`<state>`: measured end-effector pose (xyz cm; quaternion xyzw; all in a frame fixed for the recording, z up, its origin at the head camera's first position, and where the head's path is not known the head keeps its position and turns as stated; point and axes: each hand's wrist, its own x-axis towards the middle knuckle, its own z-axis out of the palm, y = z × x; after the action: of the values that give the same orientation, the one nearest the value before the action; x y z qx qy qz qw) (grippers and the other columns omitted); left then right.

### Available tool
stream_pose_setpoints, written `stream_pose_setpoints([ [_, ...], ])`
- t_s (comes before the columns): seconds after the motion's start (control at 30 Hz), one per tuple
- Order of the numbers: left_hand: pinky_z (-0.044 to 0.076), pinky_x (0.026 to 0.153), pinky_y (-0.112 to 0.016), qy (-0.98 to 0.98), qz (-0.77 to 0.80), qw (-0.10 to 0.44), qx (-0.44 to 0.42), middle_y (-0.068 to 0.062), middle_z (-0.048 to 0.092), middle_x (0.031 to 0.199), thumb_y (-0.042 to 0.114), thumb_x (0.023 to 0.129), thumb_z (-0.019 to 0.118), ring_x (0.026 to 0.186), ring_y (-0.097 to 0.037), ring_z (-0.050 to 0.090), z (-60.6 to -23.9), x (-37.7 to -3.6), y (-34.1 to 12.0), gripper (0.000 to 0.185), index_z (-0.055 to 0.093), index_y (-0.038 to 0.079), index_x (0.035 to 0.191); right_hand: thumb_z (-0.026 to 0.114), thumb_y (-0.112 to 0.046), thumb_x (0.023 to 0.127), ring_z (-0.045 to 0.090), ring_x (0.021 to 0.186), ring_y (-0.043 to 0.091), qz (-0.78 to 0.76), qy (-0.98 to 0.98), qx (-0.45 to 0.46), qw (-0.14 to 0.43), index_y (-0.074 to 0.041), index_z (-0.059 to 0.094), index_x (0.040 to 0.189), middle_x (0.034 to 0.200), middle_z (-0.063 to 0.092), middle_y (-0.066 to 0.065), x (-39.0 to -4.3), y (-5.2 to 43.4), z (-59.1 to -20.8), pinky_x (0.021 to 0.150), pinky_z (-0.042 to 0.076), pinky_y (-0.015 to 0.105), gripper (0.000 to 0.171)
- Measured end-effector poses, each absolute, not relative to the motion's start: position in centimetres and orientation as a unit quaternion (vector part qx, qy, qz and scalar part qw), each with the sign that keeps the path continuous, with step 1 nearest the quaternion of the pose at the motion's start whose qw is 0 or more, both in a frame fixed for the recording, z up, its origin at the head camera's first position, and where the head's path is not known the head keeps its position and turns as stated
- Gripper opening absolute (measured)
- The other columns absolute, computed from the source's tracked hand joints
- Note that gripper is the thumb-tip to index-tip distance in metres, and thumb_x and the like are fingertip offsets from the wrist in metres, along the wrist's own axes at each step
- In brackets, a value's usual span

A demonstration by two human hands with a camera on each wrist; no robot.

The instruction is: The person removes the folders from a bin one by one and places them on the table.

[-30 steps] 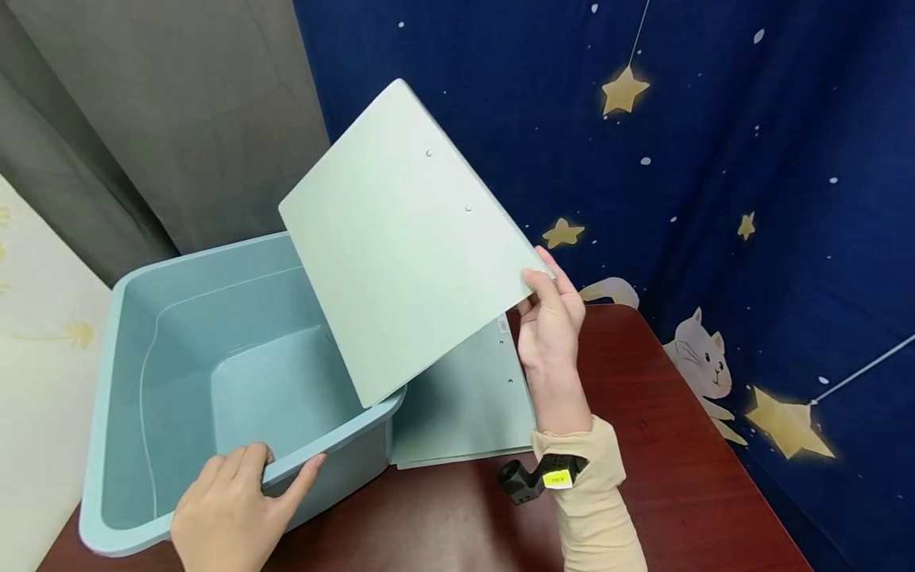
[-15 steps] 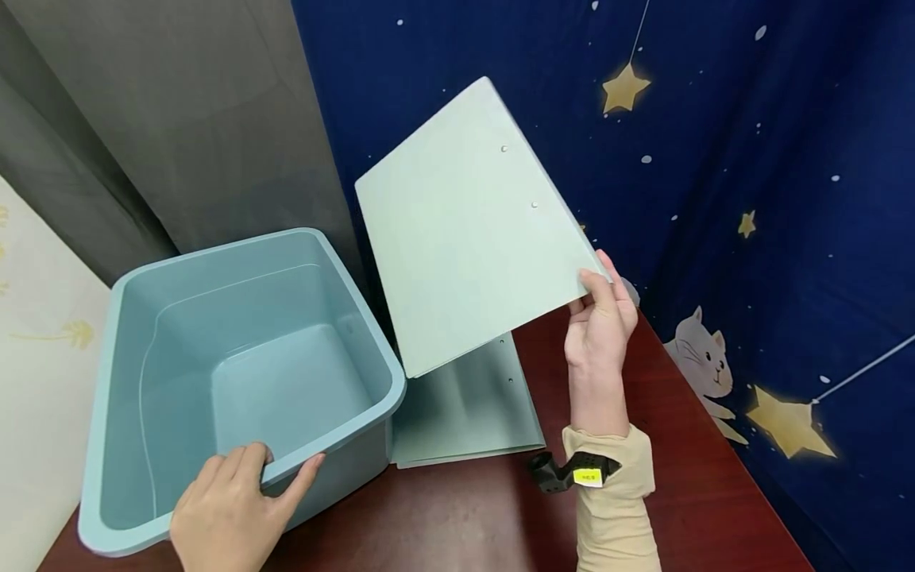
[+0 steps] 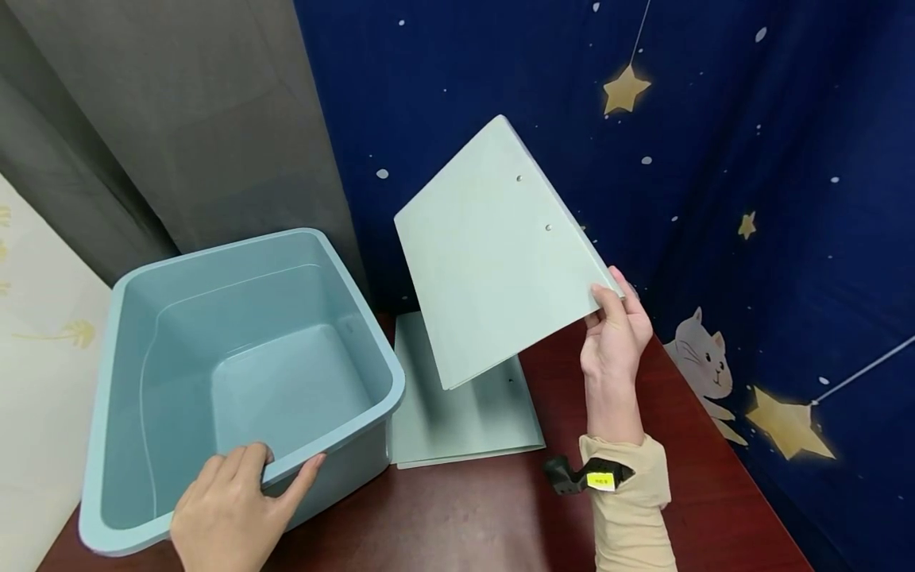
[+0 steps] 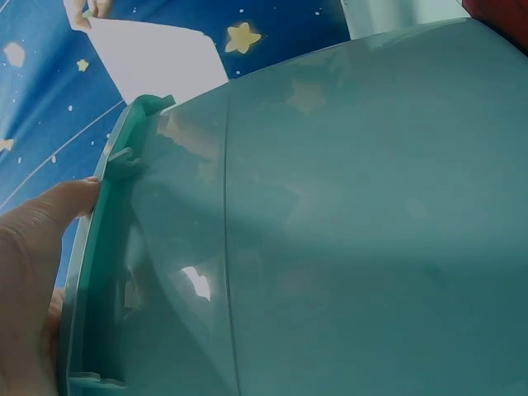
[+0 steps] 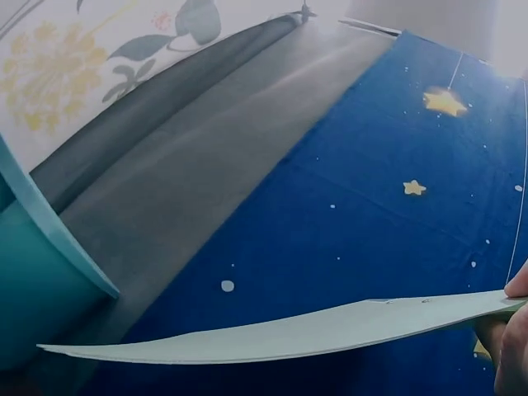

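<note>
- Two hands work around the blue plastic bin [image 3: 243, 349], which stands on the dark red table [image 3: 457, 516].
- The left hand [image 3: 229, 516] is nearest; it grips the near rim of the bin, fingers curled inside and thumb on the outer wall.
- Just to the right of the bin, a stack of pale green folders [image 3: 465, 421] lies flat on the table, touching the bin wall.
- The right hand [image 3: 615, 334], further right of the bin, pinches the corner of one pale green folder [image 3: 500, 254] and holds it tilted in the air above the stack.
- Behind the bin hang a grey curtain [image 3: 179, 119] and a dark blue starry cloth [image 3: 715, 159].
</note>
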<state>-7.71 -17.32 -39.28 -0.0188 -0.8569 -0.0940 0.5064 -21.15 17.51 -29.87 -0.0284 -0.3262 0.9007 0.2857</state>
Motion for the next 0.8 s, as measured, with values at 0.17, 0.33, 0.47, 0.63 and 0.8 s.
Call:
stream_pose_setpoints([
  [0.17, 0.017, 0.04, -0.027, -0.857, -0.094, 0.506, -0.019, -0.001, 0.034, 0.049, 0.07, 0.077, 0.043, 0.041, -0.017, 0.027, -39.3, -7.7, -17.4, 0.066, 0.043, 0.006, 0.059, 0.051, 0.014, 0.081, 0.065, 0.085, 0.02, 0.889, -0.346, -0.026, 0.299, 0.01, 0.05, 0.121, 0.104, 0.058, 0.019, -20.8, 18.1, -30.4, 0.068, 0.052, 0.027, 0.04],
  [0.33, 0.017, 0.039, -0.027, -0.861, -0.094, 0.499, -0.019, -0.002, 0.035, 0.048, 0.07, 0.077, 0.041, 0.041, -0.017, 0.028, -39.3, -7.7, -17.5, 0.067, 0.043, 0.006, 0.059, 0.051, 0.016, 0.08, 0.065, 0.087, 0.022, 0.884, -0.35, -0.026, 0.307, 0.011, 0.05, 0.12, 0.107, 0.055, 0.021, -20.5, 18.8, -30.9, 0.069, 0.052, 0.028, 0.04],
  [0.47, 0.017, 0.039, -0.027, -0.862, -0.094, 0.498, -0.018, -0.002, 0.035, 0.048, 0.071, 0.077, 0.041, 0.041, -0.017, 0.027, -39.3, -7.7, -17.4, 0.067, 0.043, 0.006, 0.059, 0.052, 0.017, 0.08, 0.064, 0.089, 0.022, 0.884, -0.351, -0.027, 0.309, 0.011, 0.051, 0.119, 0.112, 0.051, 0.022, -20.3, 19.4, -31.3, 0.069, 0.052, 0.027, 0.039],
  [0.63, 0.017, 0.039, -0.027, -0.858, -0.091, 0.506, -0.021, -0.002, 0.035, 0.048, 0.07, 0.077, 0.042, 0.041, -0.017, 0.027, -39.3, -7.6, -17.3, 0.067, 0.043, 0.006, 0.059, 0.052, 0.019, 0.079, 0.064, 0.091, 0.023, 0.878, -0.359, -0.031, 0.314, 0.009, 0.055, 0.115, 0.112, 0.051, 0.021, -20.0, 20.1, -31.7, 0.07, 0.051, 0.028, 0.037],
  [0.8, 0.017, 0.039, -0.027, -0.853, -0.089, 0.513, -0.024, -0.002, 0.036, 0.048, 0.069, 0.077, 0.043, 0.041, -0.018, 0.028, -39.2, -7.5, -17.2, 0.067, 0.044, 0.005, 0.06, 0.053, 0.019, 0.077, 0.064, 0.089, 0.023, 0.877, -0.36, -0.037, 0.316, 0.009, 0.056, 0.113, 0.112, 0.052, 0.02, -19.7, 20.7, -32.1, 0.07, 0.051, 0.028, 0.038],
])
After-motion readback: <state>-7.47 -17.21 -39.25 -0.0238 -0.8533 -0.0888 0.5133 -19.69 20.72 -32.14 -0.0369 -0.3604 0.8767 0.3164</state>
